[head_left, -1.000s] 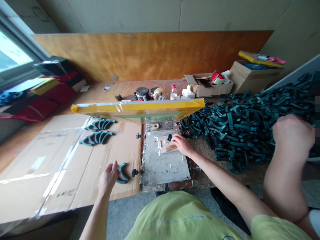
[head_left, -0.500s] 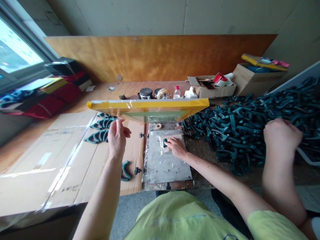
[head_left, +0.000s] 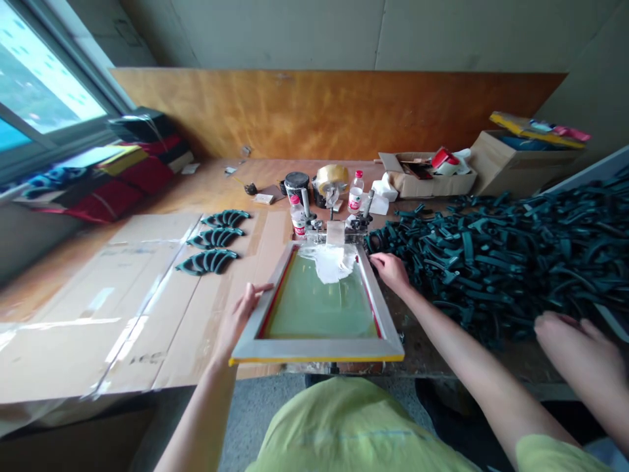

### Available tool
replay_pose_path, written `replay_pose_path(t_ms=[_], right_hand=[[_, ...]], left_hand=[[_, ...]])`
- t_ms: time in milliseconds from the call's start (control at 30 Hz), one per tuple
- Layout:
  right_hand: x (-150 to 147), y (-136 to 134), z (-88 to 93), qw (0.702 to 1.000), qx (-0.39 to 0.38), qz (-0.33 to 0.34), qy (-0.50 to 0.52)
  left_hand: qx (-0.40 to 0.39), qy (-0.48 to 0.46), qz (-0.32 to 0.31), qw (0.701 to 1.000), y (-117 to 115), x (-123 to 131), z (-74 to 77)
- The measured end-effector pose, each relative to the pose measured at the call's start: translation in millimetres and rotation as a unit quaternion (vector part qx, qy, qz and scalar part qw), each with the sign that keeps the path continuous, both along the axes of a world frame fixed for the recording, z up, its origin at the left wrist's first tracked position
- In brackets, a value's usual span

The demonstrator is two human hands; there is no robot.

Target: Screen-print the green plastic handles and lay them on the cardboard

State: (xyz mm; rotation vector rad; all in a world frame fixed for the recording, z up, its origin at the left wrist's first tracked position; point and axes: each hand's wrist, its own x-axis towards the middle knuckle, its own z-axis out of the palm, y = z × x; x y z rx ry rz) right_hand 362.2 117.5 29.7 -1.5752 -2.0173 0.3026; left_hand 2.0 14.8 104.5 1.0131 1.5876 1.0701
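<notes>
Rectangular metal frame (head_left: 319, 349), green mesh (head_left: 319, 313)

A single camera, worn on the person's head, looks forward and down over the yellow-green cloth shirt (head_left: 354, 429) at the bottom edge. It faces across the brown wooden bench (head_left: 213, 190) to the upright orange-brown wooden board (head_left: 339, 115) and grey panelled wall (head_left: 275, 33) beyond. The rectangular silver-grey metal frame with green mesh (head_left: 317, 308) sits near, just below mid-view. The wide view reaches a glass window (head_left: 46, 72) at upper left and a heap of dark teal curved parts (head_left: 472, 255) at right.
</notes>
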Motion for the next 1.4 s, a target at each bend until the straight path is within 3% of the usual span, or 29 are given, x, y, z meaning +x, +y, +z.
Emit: replay_pose_path(t_ms=[67,133,233,367,433,600,700,800,900,1000,1067,1133,1233,1400], right_hand=[[-6.4,16.3,13.9,0.999,0.043,-0.006,0.02],[-28.6,33.8,26.3,0.996,0.084,0.032,0.004],[-68.1,54.1,38.3,0.991,0.064,0.083,-0.088],[-91.9,55.2,36.8,0.977,-0.055,0.085,-0.186],[-89.4,41.0,29.8,0.972,-0.061,0.098,-0.205],[-60.9,-6.7,20.4,0.951,-0.004,0.254,-0.177],[-48.7,-10.4,28.7,0.936,-0.017,0.313,-0.161],[-54.5,0.1,31.7,0.955,-0.02,0.269,-0.128],[-67.1,-2.3,18.1,0.973,0.022,0.21,-0.089],[-66.4,-21.5,2.6,0.966,0.049,0.244,-0.07],[-59.2,-30.3,2.6,0.959,0.049,0.273,-0.063],[-54.3,-26.2,12.4,0.959,0.037,0.275,-0.063],[-61.0,4.1,36.0,0.978,0.014,0.203,-0.051],[-70.9,61.9,63.0,0.995,-0.01,0.078,-0.054]], left_hand=[[-0.064,-0.016,-0.033,0.997,-14.1,-1.1,-26.1],[-0.081,-0.028,-0.034,0.996,-19.0,-0.3,-54.3],[-0.077,-0.014,-0.03,0.997,-17.0,-0.6,-90.6],[-0.067,-0.005,-0.045,0.997,-14.6,-5.4,-112.7],[-0.071,-0.014,-0.049,0.996,-15.3,-7.0,-115.3],[-0.083,-0.023,-0.035,0.996,-15.8,-5.8,-116.3],[-0.082,-0.015,-0.029,0.996,-15.2,-3.9,-114.4],[-0.085,-0.011,-0.021,0.996,-15.1,-2.6,-109.9],[-0.09,-0.022,-0.019,0.996,-16.0,-3.0,-105.4],[-0.088,-0.026,-0.018,0.996,-16.9,-4.3,-102.6],[-0.089,-0.029,-0.016,0.996,-17.1,-4.7,-100.8],[-0.089,-0.039,-0.017,0.995,-17.0,-4.3,-97.0],[-0.09,-0.051,-0.027,0.994,-16.9,-2.9,-82.8],[-0.089,-0.067,-0.038,0.993,-14.0,-3.8,-33.4]])
